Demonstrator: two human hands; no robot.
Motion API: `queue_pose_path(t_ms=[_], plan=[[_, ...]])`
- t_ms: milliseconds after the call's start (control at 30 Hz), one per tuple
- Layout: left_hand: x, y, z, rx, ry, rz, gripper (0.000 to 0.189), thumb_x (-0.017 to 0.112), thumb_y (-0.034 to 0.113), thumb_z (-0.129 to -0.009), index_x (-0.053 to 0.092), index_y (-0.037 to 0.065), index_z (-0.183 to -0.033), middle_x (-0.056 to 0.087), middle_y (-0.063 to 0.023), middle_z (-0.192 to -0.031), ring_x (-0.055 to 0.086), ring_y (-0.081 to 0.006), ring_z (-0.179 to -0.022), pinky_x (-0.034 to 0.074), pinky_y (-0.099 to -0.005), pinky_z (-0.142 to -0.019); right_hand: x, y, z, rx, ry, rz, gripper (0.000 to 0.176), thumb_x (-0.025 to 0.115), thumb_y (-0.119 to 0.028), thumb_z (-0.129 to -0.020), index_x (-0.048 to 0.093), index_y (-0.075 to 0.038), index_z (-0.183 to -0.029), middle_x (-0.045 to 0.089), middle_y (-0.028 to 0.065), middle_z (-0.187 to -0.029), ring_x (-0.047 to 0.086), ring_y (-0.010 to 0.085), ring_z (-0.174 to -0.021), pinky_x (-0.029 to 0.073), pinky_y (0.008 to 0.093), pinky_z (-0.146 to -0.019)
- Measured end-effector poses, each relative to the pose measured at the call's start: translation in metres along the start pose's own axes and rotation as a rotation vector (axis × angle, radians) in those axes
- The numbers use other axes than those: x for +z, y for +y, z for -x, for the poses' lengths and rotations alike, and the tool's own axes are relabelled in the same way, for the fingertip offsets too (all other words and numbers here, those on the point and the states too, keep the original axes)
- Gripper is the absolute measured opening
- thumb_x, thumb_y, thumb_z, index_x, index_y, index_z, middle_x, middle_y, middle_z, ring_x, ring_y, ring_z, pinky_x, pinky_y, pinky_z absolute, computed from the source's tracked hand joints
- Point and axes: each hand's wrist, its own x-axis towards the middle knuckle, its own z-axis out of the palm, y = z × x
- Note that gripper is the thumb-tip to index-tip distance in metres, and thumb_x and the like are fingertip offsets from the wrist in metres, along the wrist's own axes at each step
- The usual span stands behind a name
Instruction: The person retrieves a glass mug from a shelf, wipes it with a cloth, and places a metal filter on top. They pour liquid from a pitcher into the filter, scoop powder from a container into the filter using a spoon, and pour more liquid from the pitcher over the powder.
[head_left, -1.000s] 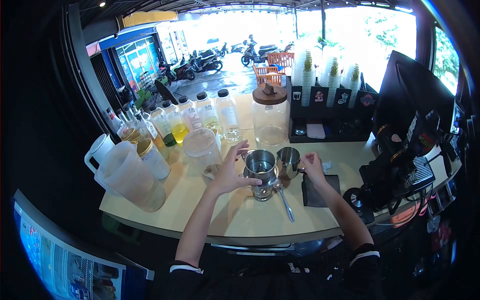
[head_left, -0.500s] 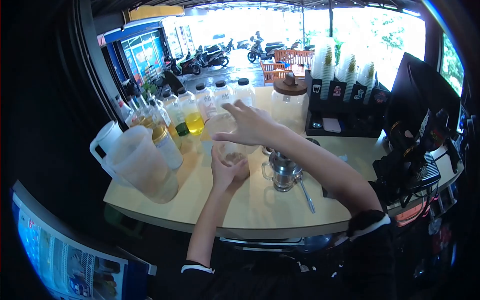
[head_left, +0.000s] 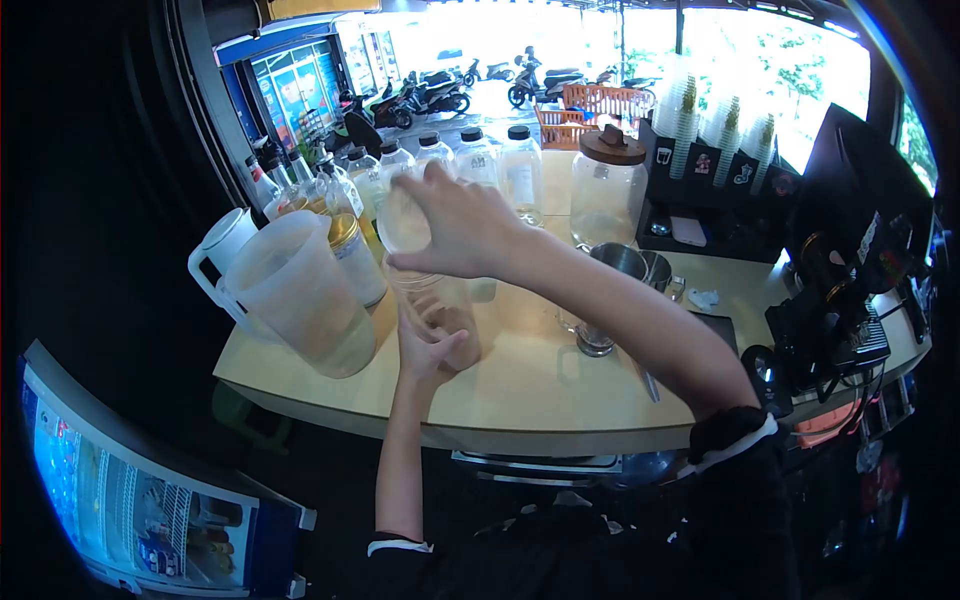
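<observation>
The clear round plastic jar stands on the beige worktop, near its front edge. The left hand wraps its lower wall in a clenched grip, and the fingers hide what is inside. Just above, the right hand grips the translucent round lid, tilted. A frosted plastic jug stands just left. Behind are clear black-capped bottles and a wooden-lidded glass jar.
</observation>
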Motion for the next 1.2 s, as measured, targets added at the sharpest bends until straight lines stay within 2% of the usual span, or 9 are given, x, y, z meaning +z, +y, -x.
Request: queue_pose_path(t_ms=[33, 100, 300, 400, 467, 700, 900, 1000, 1200], plan=[[0.0, -0.003, 0.002, 0.002, 0.001, 0.007, 0.095, 0.088, 0.016, -0.055, 0.034, 0.001, -0.131, 0.05, -0.0151, -0.119, 0.05, -0.0269, -0.114, 0.046, -0.0383, -0.095, 0.001, 0.0, 0.003, 0.0, -0.002, 0.007, 0.089, 0.068, -0.058, -0.071, 0.039, -0.002, -0.133, 0.05, 0.0273, -0.12, 0.059, 0.0391, -0.104, 0.048, 0.0451, -0.088], [0.004, 0.001, 0.006, -0.044, 0.149, 0.055, 0.094, 0.088, 0.013, -0.055, 0.033, 0.001, -0.131, 0.046, -0.0153, -0.123, 0.049, -0.0264, -0.115, 0.046, -0.0382, -0.095, 0.005, 0.004, 0.015, 0.124, 0.389, -0.482, 0.094, 0.075, -0.053, -0.069, 0.031, -0.001, -0.134, 0.05, 0.028, -0.116, 0.058, 0.0361, -0.105, 0.048, 0.0432, -0.089], [0.005, -0.004, 0.009, 0.013, 0.249, 0.002, 0.089, 0.087, 0.011, -0.056, 0.036, 0.0, -0.128, 0.048, -0.0149, -0.121, 0.049, -0.0252, -0.114, 0.046, -0.0376, -0.094, 0.108, 0.019, 0.078, 0.397, 0.549, -0.839, 0.077, 0.072, -0.033, -0.081, 0.023, -0.004, -0.132, 0.027, 0.0252, -0.13, 0.035, 0.0348, -0.124, 0.043, 0.0432, -0.094], [0.001, -0.002, 0.01, -0.004, 0.187, -0.081, 0.1, 0.086, 0.011, -0.059, 0.025, 0.002, -0.139, 0.041, -0.0165, -0.13, 0.043, -0.0277, -0.121, 0.041, -0.0391, -0.101, 0.153, 0.028, 0.105, 0.559, 0.397, -0.786, 0.086, 0.072, -0.037, -0.08, 0.02, 0.004, -0.133, 0.031, 0.025, -0.123, 0.039, 0.0354, -0.117, 0.04, 0.044, -0.095], [0.004, -0.001, 0.009, 0.015, 0.22, -0.058, 0.092, 0.086, 0.011, -0.058, 0.032, 0.001, -0.132, 0.045, -0.0155, -0.124, 0.047, -0.026, -0.116, 0.043, -0.0381, -0.097, 0.188, 0.042, 0.109, 0.725, 0.337, -0.728, 0.079, 0.075, -0.033, -0.078, 0.024, 0.002, -0.127, 0.032, 0.0231, -0.12, 0.04, 0.0357, -0.115, 0.042, 0.0436, -0.091], [0.006, 0.004, 0.008, 0.058, 0.271, -0.084, 0.083, 0.086, 0.015, -0.057, 0.04, -0.001, -0.124, 0.052, -0.014, -0.116, 0.052, -0.0244, -0.11, 0.045, -0.0368, -0.093, 0.217, 0.06, 0.108, 0.556, 0.355, -0.532, 0.07, 0.077, -0.029, -0.075, 0.031, 0.001, -0.119, 0.031, 0.0224, -0.124, 0.041, 0.04, -0.114, 0.041, 0.0452, -0.094], [-0.001, 0.007, 0.014, -0.003, 0.232, -0.371, 0.092, 0.088, 0.018, -0.056, 0.036, -0.001, -0.131, 0.048, -0.0145, -0.122, 0.048, -0.0256, -0.116, 0.043, -0.0377, -0.095, 0.22, 0.059, 0.111, 0.499, 0.228, -0.507, 0.072, 0.075, -0.026, -0.078, 0.035, 0.002, -0.131, 0.02, 0.0291, -0.141, 0.03, 0.0403, -0.131, 0.034, 0.0424, -0.105], [-0.003, 0.006, 0.014, 0.025, 0.19, -0.394, 0.091, 0.088, 0.018, -0.055, 0.038, 0.0, -0.129, 0.049, -0.014, -0.12, 0.051, -0.025, -0.113, 0.044, -0.0381, -0.094, 0.215, 0.055, 0.113, 0.464, 0.256, -0.222, 0.06, 0.07, -0.021, -0.083, 0.038, 0.0, -0.13, 0.016, 0.0284, -0.145, 0.031, 0.0403, -0.132, 0.036, 0.0442, -0.103], [0.003, 0.01, 0.018, -0.001, 0.21, -0.31, 0.088, 0.089, 0.024, -0.052, 0.042, 0.0, -0.123, 0.053, -0.0163, -0.117, 0.054, -0.0258, -0.109, 0.045, -0.0377, -0.091, 0.154, 0.042, 0.105, 0.215, 0.584, -0.556, 0.033, 0.059, -0.008, -0.088, 0.047, -0.002, -0.117, 0.038, 0.0211, -0.134, 0.047, 0.0311, -0.119, 0.044, 0.0364, -0.092]])
